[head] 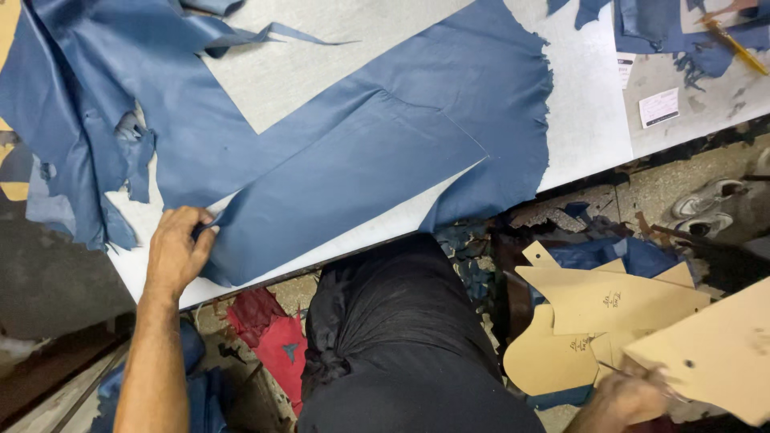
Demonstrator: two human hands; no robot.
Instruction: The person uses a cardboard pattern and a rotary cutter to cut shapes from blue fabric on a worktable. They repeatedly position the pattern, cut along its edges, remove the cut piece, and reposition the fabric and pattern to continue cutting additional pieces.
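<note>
Blue leather hide (353,160) is lying partly cut on the table (577,104); the left hand (178,248) is pinching its seven-o'clock edge while the right hand (634,394), at five o'clock, is gripping a cardboard pattern (714,353), not yet laid down.

The left hand (178,250) pinched the blue leather sheet (353,152) at the near edge of the grey table (577,104). The right hand (634,394), low beside the table, gripped a tan cardboard pattern (714,353) above stacked patterns (593,305).
</note>
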